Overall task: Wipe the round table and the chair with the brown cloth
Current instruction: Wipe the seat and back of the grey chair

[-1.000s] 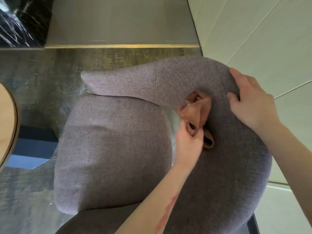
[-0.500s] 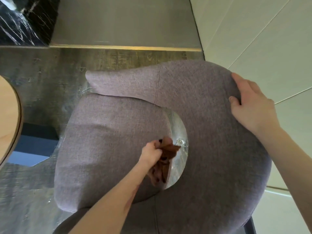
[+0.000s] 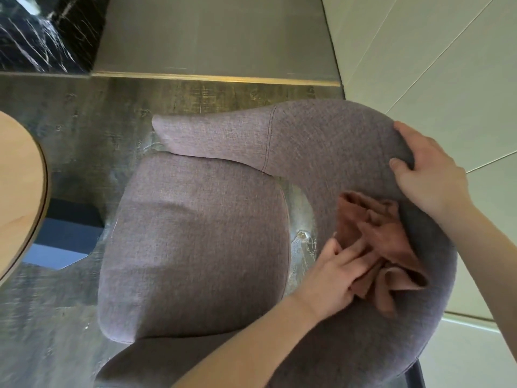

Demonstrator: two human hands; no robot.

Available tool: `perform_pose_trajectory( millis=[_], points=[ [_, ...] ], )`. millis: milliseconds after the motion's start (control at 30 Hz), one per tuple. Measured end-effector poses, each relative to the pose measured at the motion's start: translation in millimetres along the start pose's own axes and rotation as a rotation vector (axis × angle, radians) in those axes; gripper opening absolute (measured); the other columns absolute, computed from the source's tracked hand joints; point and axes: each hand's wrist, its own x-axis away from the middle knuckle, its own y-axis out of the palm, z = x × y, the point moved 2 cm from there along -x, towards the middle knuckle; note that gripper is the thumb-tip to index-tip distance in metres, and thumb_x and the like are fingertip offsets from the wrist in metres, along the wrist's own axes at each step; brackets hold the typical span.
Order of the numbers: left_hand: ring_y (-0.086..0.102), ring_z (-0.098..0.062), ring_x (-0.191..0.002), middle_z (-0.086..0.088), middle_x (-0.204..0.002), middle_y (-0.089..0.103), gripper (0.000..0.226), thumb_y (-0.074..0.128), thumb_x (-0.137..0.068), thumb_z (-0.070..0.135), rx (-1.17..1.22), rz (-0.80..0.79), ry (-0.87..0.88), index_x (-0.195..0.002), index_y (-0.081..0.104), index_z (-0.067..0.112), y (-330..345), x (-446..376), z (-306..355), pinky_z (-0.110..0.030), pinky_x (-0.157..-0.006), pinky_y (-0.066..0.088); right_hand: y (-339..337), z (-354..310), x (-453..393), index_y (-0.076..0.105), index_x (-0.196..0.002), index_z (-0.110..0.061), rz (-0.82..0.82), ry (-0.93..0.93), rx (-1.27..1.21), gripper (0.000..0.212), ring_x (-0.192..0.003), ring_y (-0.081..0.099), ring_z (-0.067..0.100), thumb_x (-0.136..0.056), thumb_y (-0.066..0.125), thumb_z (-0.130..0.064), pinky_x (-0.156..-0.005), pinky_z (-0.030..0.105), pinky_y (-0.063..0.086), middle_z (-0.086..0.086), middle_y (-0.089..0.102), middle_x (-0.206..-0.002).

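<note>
One brown cloth [image 3: 375, 247] (bunched) lies diag. on chair [image 3: 195, 242]

The chair [image 3: 195, 242] is covered in mauve-grey woven fabric with a fine fleck, and the cloth [image 3: 377, 247] on it is rusty brown. The surface [image 3: 19, 191] is pale wood-grain; the floor [image 3: 98, 121] is mottled dark grey-brown, and the corner slab [image 3: 36, 32] is black with white veins.

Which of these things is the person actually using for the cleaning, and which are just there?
In use: brown cloth, chair, left hand pressing the cloth, right hand steadying the backrest, round table.

Just there: floor, wall panels.
</note>
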Motion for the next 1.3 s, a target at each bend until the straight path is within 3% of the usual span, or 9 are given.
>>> perform_pose_trajectory(
  millis=[167,333,400,600,733,833,900,1167,1300],
  points=[
    [0.048,-0.027,-0.123,0.003,-0.145,0.043,0.049,0.033,-0.087,0.021,-0.030,-0.218,-0.401,-0.135,0.043,0.025,26.1,40.6,-46.2,-0.025,-0.102,0.030,0.4,-2.2,2.5,0.022,-0.145,-0.030,-0.004,-0.021,0.040,0.057,-0.129,0.040,0.031,-0.094,0.043,-0.017,-0.101,0.045,0.031,0.006,0.034,-0.149],
    [0.055,-0.034,-0.114,-0.019,-0.123,0.060,0.032,0.044,-0.086,0.006,-0.107,-0.661,-0.835,-0.115,0.056,0.001,7.2,71.6,-76.8,-0.034,-0.093,0.042,0.0,-3.1,3.8,0.021,-0.146,-0.030,-0.002,-0.021,0.052,0.057,-0.128,0.041,0.032,-0.094,0.041,-0.017,-0.101,0.045,0.030,0.007,0.033,-0.149],
    [0.059,-0.033,-0.108,-0.018,-0.117,0.063,0.032,0.044,-0.085,0.006,-0.067,-0.537,-0.981,-0.114,0.057,0.003,-8.2,67.0,-81.2,-0.035,-0.087,0.047,-0.3,-4.8,4.9,0.021,-0.146,-0.029,-0.003,-0.016,0.056,0.056,-0.128,0.041,0.033,-0.094,0.041,-0.017,-0.101,0.045,0.031,0.007,0.033,-0.149],
    [0.061,-0.022,-0.091,-0.014,-0.113,0.063,0.028,0.047,-0.087,0.005,0.420,0.295,-1.162,-0.114,0.055,0.003,-56.0,13.4,-52.7,-0.023,-0.075,0.041,-5.0,-9.7,10.0,0.024,-0.146,-0.028,-0.007,-0.002,0.044,0.056,-0.127,0.042,0.033,-0.094,0.041,-0.016,-0.100,0.044,0.034,0.008,0.036,-0.148],
    [0.060,-0.029,-0.103,-0.016,-0.109,0.063,0.026,0.051,-0.087,0.007,0.556,0.500,-1.167,-0.110,0.057,-0.003,-57.0,-21.6,-54.1,-0.027,-0.083,0.044,-2.4,-7.1,8.4,0.025,-0.145,-0.029,-0.005,-0.006,0.040,0.055,-0.127,0.042,0.033,-0.094,0.041,-0.017,-0.101,0.044,0.033,0.007,0.036,-0.148],
    [0.060,-0.037,-0.106,-0.021,-0.116,0.061,0.035,0.052,-0.083,0.005,0.532,0.364,-0.997,-0.118,0.053,0.001,-27.8,-38.2,-47.5,-0.045,-0.089,0.051,0.8,-1.0,5.0,0.027,-0.144,-0.031,0.016,-0.010,0.028,0.055,-0.129,0.041,0.032,-0.093,0.044,-0.018,-0.102,0.044,0.033,0.007,0.039,-0.147],
    [0.054,-0.036,-0.114,-0.020,-0.128,0.055,0.052,0.050,-0.084,0.005,0.453,0.234,-0.910,-0.135,0.042,0.011,-0.3,-41.4,-48.3,-0.041,-0.093,0.047,1.4,2.2,2.9,0.030,-0.142,-0.032,0.034,-0.018,0.001,0.054,-0.129,0.040,0.033,-0.092,0.045,-0.018,-0.103,0.045,0.031,0.006,0.041,-0.146],
    [0.048,-0.036,-0.124,-0.020,-0.133,0.052,0.044,0.041,-0.086,0.005,0.304,-0.251,-1.144,-0.130,0.046,0.006,44.7,-1.5,-96.9,-0.034,-0.100,0.039,3.1,4.4,-1.9,0.033,-0.141,-0.032,0.071,-0.042,0.014,0.054,-0.127,0.042,0.037,-0.091,0.046,-0.016,-0.103,0.047,0.032,0.010,0.046,-0.142],
    [0.049,-0.031,-0.123,-0.016,-0.134,0.053,0.049,0.042,-0.083,0.005,0.398,-0.286,-1.213,-0.132,0.048,0.008,41.5,16.7,-97.6,-0.029,-0.098,0.040,1.7,2.9,-0.9,0.031,-0.142,-0.030,0.058,-0.050,0.026,0.054,-0.126,0.042,0.037,-0.092,0.045,-0.015,-0.100,0.046,0.033,0.011,0.043,-0.143]
  ],
)
